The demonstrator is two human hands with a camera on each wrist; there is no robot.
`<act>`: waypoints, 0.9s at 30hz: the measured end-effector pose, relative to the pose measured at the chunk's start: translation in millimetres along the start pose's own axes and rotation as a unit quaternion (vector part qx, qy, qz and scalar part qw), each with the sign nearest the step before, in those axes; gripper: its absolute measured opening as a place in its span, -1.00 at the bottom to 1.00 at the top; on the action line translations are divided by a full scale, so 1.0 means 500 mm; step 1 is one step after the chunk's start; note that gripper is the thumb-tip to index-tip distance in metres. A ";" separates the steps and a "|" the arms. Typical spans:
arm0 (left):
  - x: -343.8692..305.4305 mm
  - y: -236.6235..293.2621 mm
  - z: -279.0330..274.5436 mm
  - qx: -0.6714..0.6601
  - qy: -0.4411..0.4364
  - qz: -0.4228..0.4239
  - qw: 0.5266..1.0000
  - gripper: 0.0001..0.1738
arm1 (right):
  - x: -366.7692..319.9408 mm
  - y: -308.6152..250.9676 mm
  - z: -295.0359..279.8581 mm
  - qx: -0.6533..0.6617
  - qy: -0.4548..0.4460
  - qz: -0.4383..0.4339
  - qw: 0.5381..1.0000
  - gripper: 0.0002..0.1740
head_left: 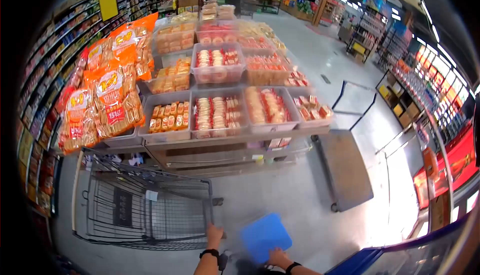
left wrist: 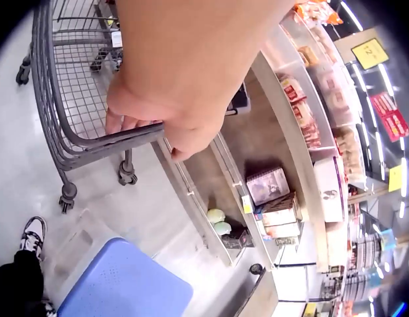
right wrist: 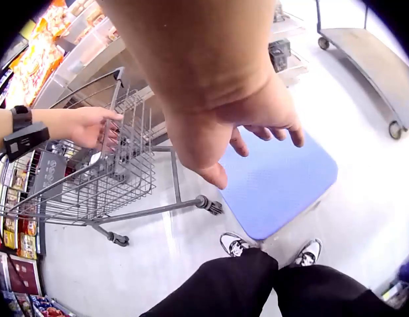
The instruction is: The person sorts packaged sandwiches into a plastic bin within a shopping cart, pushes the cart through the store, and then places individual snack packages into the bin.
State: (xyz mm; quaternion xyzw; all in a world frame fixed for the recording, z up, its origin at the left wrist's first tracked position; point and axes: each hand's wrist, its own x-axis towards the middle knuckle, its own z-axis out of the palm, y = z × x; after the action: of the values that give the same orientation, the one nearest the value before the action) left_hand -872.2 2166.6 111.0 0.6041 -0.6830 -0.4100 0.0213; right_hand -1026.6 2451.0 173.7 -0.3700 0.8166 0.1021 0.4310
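Note:
My left hand [head_left: 215, 235] grips the end bar of a grey wire shopping cart [head_left: 122, 207], with the fingers curled over the bar in the left wrist view. Beside the cart, near my feet, stands a translucent box [left wrist: 79, 254] topped by a blue lid [head_left: 265, 235]. My right hand [right wrist: 224, 135] is over the near edge of that lid, its fingers loosely spread and holding nothing. In the right wrist view the hand hides part of the lid. The cart's basket holds no goods that show.
Ahead is a display stand with clear tubs of packaged snacks [head_left: 215, 112] and large orange snack bags [head_left: 112, 95]. A flatbed trolley [head_left: 345, 170] is parked to the right. Full shelves [head_left: 37, 100] line the left side. Dark swivel casters [right wrist: 210, 205] carry the cart.

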 end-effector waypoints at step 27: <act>0.068 -0.002 0.023 -0.076 0.109 -0.083 0.988 -0.55 | 0.533 -0.562 -0.425 -0.412 0.129 -0.552 0.713 -0.82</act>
State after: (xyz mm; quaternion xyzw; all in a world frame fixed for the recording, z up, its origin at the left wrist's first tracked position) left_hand -886.9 2144.1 86.9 0.6963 -0.5912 -0.3927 0.1069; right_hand -1059.8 2012.1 137.9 -0.9055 0.3919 0.1237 0.1063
